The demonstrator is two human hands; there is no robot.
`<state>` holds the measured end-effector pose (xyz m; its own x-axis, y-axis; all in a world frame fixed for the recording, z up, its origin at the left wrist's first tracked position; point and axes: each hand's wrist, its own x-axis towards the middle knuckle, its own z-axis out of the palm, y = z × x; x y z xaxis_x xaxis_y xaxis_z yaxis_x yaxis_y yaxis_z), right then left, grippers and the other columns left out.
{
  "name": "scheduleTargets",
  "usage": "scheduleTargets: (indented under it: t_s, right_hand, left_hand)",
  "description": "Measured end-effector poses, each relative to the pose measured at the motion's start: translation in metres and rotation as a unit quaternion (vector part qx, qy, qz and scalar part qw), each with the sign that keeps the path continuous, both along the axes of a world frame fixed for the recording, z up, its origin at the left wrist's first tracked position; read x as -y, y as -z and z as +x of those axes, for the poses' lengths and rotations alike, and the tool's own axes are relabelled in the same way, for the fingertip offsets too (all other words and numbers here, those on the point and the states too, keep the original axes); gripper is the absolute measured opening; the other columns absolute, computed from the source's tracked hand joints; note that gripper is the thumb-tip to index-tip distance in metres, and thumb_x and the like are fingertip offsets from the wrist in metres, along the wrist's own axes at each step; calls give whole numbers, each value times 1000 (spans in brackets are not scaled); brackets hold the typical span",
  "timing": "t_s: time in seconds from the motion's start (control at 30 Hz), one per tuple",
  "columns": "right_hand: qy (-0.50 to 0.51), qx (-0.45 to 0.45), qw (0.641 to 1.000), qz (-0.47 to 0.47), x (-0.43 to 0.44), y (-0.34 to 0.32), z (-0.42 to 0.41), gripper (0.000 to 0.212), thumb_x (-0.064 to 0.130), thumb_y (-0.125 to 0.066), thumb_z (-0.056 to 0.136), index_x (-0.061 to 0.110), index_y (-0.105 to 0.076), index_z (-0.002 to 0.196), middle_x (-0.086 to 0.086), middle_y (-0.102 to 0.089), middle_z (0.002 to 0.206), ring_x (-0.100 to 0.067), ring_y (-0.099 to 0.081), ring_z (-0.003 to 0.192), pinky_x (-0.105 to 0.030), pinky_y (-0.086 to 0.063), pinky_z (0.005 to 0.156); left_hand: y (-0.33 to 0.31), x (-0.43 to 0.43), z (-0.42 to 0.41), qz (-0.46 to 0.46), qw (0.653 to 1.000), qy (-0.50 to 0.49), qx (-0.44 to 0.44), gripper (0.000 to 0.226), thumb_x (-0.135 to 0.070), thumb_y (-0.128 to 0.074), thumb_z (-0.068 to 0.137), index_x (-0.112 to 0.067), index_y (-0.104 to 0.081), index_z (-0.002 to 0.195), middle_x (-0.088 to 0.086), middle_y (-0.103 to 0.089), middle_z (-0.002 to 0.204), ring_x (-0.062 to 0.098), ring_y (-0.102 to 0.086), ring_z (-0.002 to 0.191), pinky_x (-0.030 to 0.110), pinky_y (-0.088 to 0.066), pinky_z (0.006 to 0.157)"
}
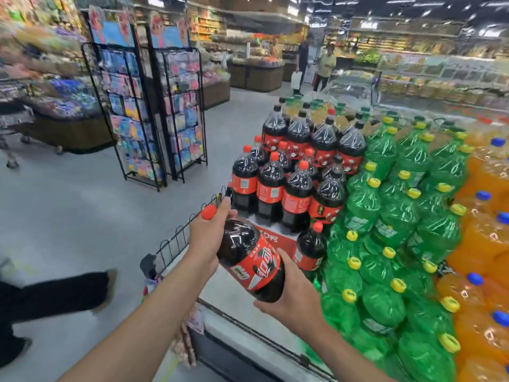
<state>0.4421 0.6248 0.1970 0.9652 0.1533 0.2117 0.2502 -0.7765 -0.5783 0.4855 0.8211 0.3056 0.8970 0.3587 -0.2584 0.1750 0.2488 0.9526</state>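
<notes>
A large cola bottle [249, 260] with a red label and red cap lies tilted in both my hands, cap pointing up and left. My left hand [208, 234] grips its neck and shoulder just below the cap. My right hand [293, 300] cups the bottle's base from underneath, fingers curled round it. The bottle hangs above a grey display platform [242, 307], in front of a stack of matching cola bottles [292, 172].
Green soda bottles [391, 244] and orange soda bottles [484, 244] fill the display to the right. A low wire fence [179, 238] edges the platform. Two wire racks [148, 114] stand on the aisle floor. A person's leg [55, 293] passes at left; shoppers stand far back.
</notes>
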Motion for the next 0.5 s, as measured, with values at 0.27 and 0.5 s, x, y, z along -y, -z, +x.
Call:
scheduleTargets:
  t_s: [0.27,0.5]
  right_hand:
    - [96,-19,993,61,-41,8,51,121,56,-90,50,51,-19,148,49,-40,125,9,-50,120,-8,-37,91]
    - [195,-43,975,103,-82,19,78,119,48,-93,51,50,-24,149,35,-51,132,18,-43,110,4,-33,77]
  left_hand:
    - [7,-36,90,23,976,206,74,24,-26,-71,95,-9,-75,112,-1,-81,94,14,-78,87,35,-57,82]
    - [4,-67,154,139,903,403,53,26,-45,-58,104,-24,-72,112,-8,-81,100,11,-77,91,37,-64,71]
